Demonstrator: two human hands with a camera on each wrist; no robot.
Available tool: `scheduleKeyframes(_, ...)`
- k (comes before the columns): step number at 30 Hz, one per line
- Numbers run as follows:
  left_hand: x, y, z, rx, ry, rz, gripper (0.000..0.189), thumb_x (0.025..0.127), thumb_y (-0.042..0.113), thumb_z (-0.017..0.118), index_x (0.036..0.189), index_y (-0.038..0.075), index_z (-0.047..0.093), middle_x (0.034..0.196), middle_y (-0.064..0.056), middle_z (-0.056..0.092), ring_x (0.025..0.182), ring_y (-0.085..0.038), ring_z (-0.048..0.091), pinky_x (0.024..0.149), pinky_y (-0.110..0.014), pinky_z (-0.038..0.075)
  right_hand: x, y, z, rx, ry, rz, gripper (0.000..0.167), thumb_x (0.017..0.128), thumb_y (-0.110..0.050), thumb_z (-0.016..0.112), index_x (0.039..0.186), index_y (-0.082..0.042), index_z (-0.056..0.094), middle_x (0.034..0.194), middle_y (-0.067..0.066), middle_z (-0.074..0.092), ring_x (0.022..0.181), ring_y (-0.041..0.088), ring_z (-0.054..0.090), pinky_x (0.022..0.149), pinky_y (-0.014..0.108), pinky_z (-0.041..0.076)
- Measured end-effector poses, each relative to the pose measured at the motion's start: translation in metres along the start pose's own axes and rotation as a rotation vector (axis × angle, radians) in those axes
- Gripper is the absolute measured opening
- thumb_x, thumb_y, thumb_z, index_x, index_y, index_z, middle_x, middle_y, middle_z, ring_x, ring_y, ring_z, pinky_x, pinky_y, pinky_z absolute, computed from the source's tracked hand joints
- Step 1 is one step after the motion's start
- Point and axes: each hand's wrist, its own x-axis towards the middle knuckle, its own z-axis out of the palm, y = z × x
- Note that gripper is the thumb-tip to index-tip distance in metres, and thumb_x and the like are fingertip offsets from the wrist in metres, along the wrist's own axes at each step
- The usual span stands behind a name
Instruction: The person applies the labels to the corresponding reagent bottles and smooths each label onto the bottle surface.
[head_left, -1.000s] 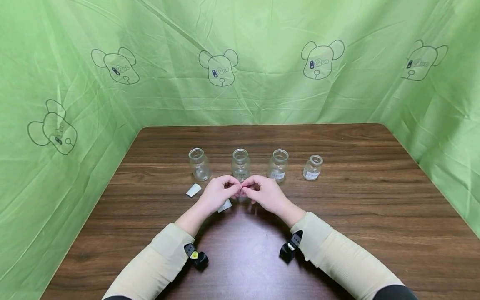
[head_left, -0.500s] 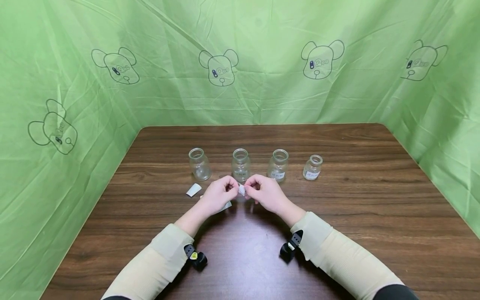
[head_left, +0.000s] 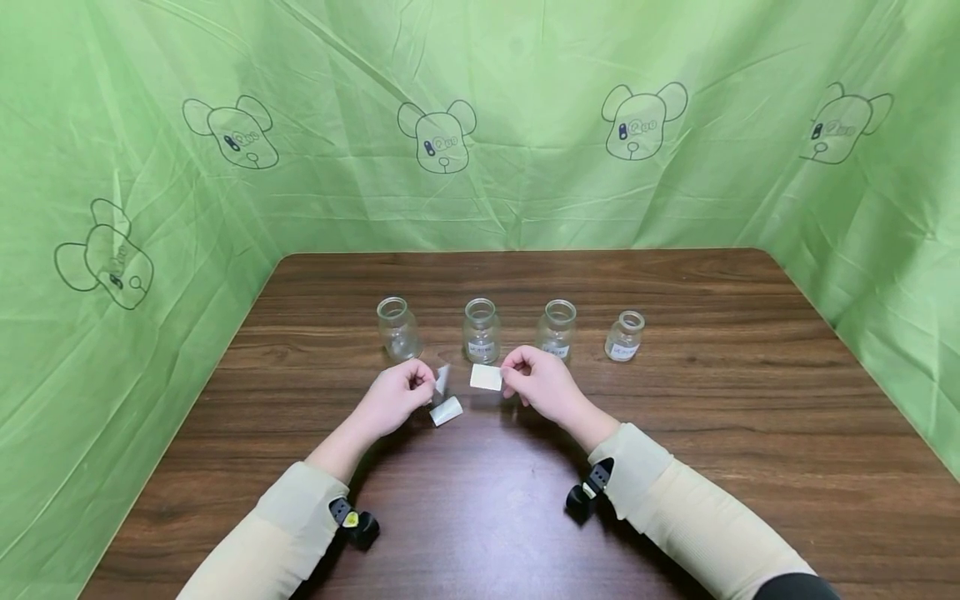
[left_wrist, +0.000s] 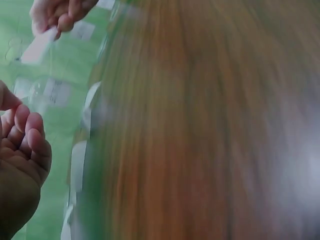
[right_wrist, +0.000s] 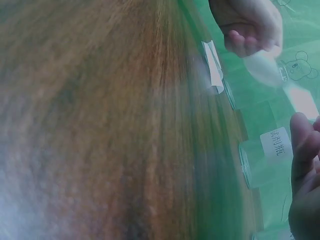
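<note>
My right hand [head_left: 546,385] pinches one end of a small white label [head_left: 486,377], which lies flat in the air before the second glass jar [head_left: 482,329]. To its left, my left hand [head_left: 393,398] pinches a thin whitish slip, probably backing paper [head_left: 442,381]; in the right wrist view this paper [right_wrist: 262,67] looks pale and translucent. The two hands are apart. Below the slip, a curled white paper piece [head_left: 446,411] rests on the table. In the left wrist view the label [left_wrist: 40,46] hangs from my right fingers.
Behind the hands stand an open jar with no visible label [head_left: 400,333], another labelled jar [head_left: 557,329] partly hidden by my right hand, and a smaller labelled jar [head_left: 625,337]. The wooden table [head_left: 712,417] is bordered by green cloth [head_left: 517,208].
The hands were together at the label and have separated. My left hand has moved left and toward me with the thin slip; my right hand keeps the label, now spread out.
</note>
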Motion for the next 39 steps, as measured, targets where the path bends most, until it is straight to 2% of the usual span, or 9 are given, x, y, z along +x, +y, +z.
scheduleKeyframes(7, -0.011, -0.015, -0.018, 0.049, -0.121, -0.032, 0.008, 0.087, 0.011, 0.058, 0.079, 0.012, 0.058, 0.062, 0.006, 0.053, 0.060, -0.011, 0.051, 0.056, -0.025, 0.041, 0.001, 0.002, 0.001, -0.019, 0.006, 0.022, 0.007, 0.089, -0.003, 0.056, 0.088, 0.003, 0.059, 0.062, 0.013, 0.062, 0.045, 0.014, 0.048, 0.040, 0.021, 0.035)
scheduleKeyframes(12, -0.018, -0.022, -0.026, 0.024, -0.172, -0.061, 0.009, 0.085, 0.010, 0.058, 0.077, 0.012, 0.057, 0.061, 0.005, 0.052, 0.058, -0.011, 0.050, 0.053, -0.025, 0.040, 0.000, 0.003, -0.001, -0.022, 0.016, 0.026, 0.006, 0.089, -0.006, 0.057, 0.088, -0.001, 0.060, 0.061, 0.006, 0.061, 0.044, 0.011, 0.047, 0.040, 0.023, 0.036)
scheduleKeyframes(17, -0.023, -0.031, -0.030, 0.044, -0.196, -0.064, 0.007, 0.083, 0.012, 0.060, 0.076, 0.013, 0.059, 0.062, 0.008, 0.051, 0.060, -0.009, 0.049, 0.056, -0.024, 0.040, 0.000, 0.004, -0.002, 0.008, 0.010, 0.036, 0.006, 0.089, -0.008, 0.058, 0.087, -0.003, 0.060, 0.060, 0.004, 0.061, 0.045, 0.015, 0.050, 0.040, 0.024, 0.037)
scheduleKeyframes(23, -0.029, -0.039, -0.040, 0.110, -0.152, -0.084, 0.007, 0.082, 0.014, 0.062, 0.076, 0.016, 0.063, 0.064, 0.010, 0.052, 0.062, -0.008, 0.048, 0.058, -0.024, 0.040, 0.001, 0.003, -0.002, 0.012, 0.013, 0.060, 0.005, 0.089, -0.005, 0.058, 0.089, 0.000, 0.060, 0.061, 0.007, 0.062, 0.047, 0.024, 0.051, 0.040, 0.022, 0.035)
scheduleKeyframes(29, -0.034, -0.044, -0.050, 0.198, -0.117, -0.098, 0.006, 0.082, 0.016, 0.064, 0.076, 0.015, 0.065, 0.065, 0.010, 0.054, 0.062, -0.008, 0.049, 0.058, -0.025, 0.041, 0.001, 0.001, 0.000, -0.010, 0.002, 0.060, 0.007, 0.090, -0.002, 0.056, 0.090, 0.004, 0.059, 0.064, 0.017, 0.062, 0.045, 0.020, 0.049, 0.039, 0.020, 0.034)
scheduleKeyframes(33, -0.036, -0.044, -0.054, 0.238, -0.071, -0.107, 0.006, 0.084, 0.015, 0.064, 0.084, 0.012, 0.069, 0.069, 0.008, 0.058, 0.065, -0.009, 0.051, 0.062, -0.028, 0.042, 0.002, 0.000, 0.002, -0.007, 0.003, 0.047, 0.007, 0.089, -0.005, 0.059, 0.090, 0.001, 0.060, 0.064, 0.012, 0.063, 0.046, 0.020, 0.052, 0.039, 0.022, 0.036)
scheduleKeyframes(39, -0.033, -0.037, -0.054, 0.217, 0.013, -0.090, 0.011, 0.085, 0.013, 0.065, 0.094, 0.009, 0.070, 0.078, 0.006, 0.065, 0.072, -0.011, 0.056, 0.067, -0.031, 0.045, 0.003, -0.001, 0.006, -0.007, 0.028, 0.029, 0.005, 0.087, -0.009, 0.061, 0.087, -0.004, 0.060, 0.064, 0.004, 0.062, 0.053, 0.033, 0.057, 0.040, 0.024, 0.039)
